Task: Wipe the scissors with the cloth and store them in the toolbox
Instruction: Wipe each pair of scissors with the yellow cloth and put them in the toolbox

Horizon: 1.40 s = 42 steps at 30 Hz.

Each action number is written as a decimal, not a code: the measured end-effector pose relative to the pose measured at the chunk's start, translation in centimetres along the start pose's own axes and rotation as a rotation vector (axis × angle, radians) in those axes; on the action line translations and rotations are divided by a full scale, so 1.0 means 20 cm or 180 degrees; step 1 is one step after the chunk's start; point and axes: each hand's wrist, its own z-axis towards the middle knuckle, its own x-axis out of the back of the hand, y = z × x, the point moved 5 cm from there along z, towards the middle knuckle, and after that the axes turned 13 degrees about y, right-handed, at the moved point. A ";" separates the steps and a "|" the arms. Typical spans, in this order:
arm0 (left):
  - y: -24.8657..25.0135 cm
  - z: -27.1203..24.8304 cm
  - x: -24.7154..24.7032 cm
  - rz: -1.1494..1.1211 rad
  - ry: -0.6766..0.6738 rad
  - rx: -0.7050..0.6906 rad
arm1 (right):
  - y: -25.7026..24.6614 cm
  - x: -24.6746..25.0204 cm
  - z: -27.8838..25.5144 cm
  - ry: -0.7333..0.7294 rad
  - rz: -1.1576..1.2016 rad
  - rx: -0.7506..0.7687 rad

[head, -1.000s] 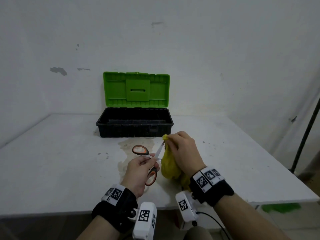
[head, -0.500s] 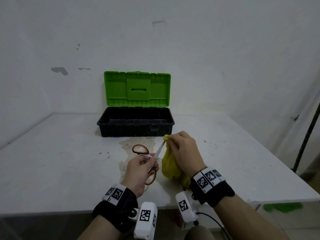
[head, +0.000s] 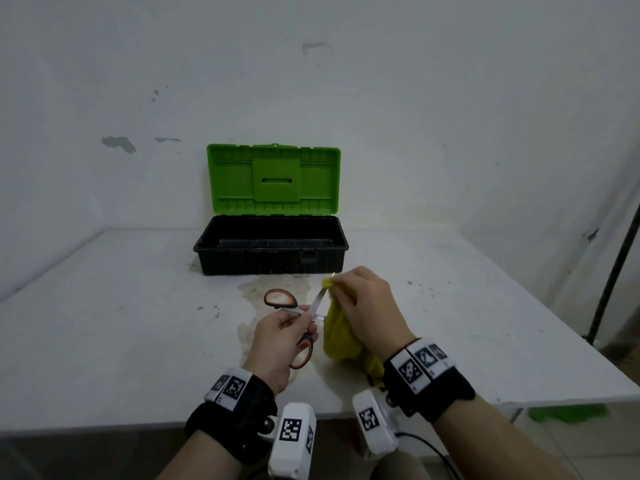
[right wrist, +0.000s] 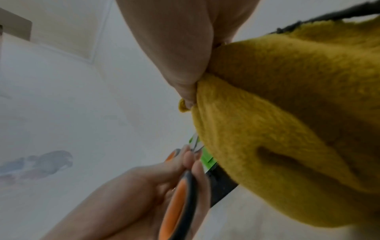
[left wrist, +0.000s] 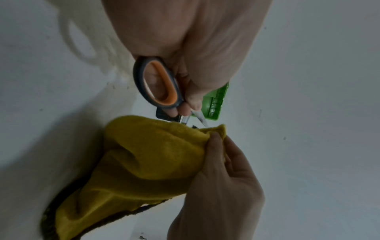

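Left hand (head: pixel 281 337): the scissors (head: pixel 300 322) are gripped near the pivot, handles splayed, just above the worktop (head: pixel 104 323).
Right hand (head: pixel 363 306): the cloth (head: pixel 337 336) is pinched round one blade close to its tip.
Change: over the last second the pinch has been slid slightly further out along the blade.
Meaning: one wiping stroke is judged nearly finished; storing is not yet begun.
Toolbox (head: pixel 270 261): it is set open further back, lid upright, apart from both hands.

orange-and-grey scissors (head: pixel 289 308), mustard-yellow cloth (head: pixel 337 336), green-lidded black toolbox (head: pixel 270 251)
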 end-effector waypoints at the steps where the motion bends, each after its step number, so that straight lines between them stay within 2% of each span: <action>1: 0.00 0.01 0.00 0.0022 -0.0002 -0.0009 | -0.03 -0.02 -0.04 -0.0226 -0.0012 0.0109; 3: 0.01 0.01 0.00 0.0143 -0.0033 -0.0068 | -0.07 -0.06 -0.09 -0.0532 -0.0052 0.0250; 5: 0.00 0.00 -0.01 0.0230 -0.0066 -0.0100 | -0.06 -0.07 -0.09 -0.0536 -0.0084 0.0213; 12: -0.02 0.00 0.01 0.0203 -0.0027 -0.0078 | 0.06 0.00 0.03 0.0211 -0.0120 -0.0310; 14: -0.01 0.00 0.01 0.0171 0.0000 -0.0085 | 0.01 -0.01 0.00 0.0040 -0.0071 -0.0157; 17: 0.01 0.01 0.01 0.0256 0.0010 -0.0184 | -0.09 -0.07 -0.10 -0.0453 -0.0072 0.0199; 19: 0.02 0.00 0.01 0.0294 -0.0023 -0.0209 | -0.08 -0.09 -0.11 -0.0492 -0.0103 0.0223; 24: 0.01 -0.01 0.02 0.0237 -0.0037 -0.0150 | 0.05 -0.03 0.04 0.0066 -0.0206 -0.0241; 26: 0.01 -0.01 0.03 0.0208 0.0002 -0.0146 | 0.04 0.00 0.05 0.0178 -0.0180 -0.0273; 32: 0.04 0.00 0.00 0.0217 -0.0025 -0.0275 | -0.11 -0.08 -0.10 -0.0474 -0.0126 0.0195; 39: -0.01 -0.01 0.02 0.0197 -0.0016 -0.0153 | 0.01 0.01 0.04 -0.0003 -0.0268 -0.0303; 42: -0.01 0.00 0.03 0.0125 0.0064 -0.0120 | -0.05 0.04 0.02 -0.0036 -0.0284 -0.0280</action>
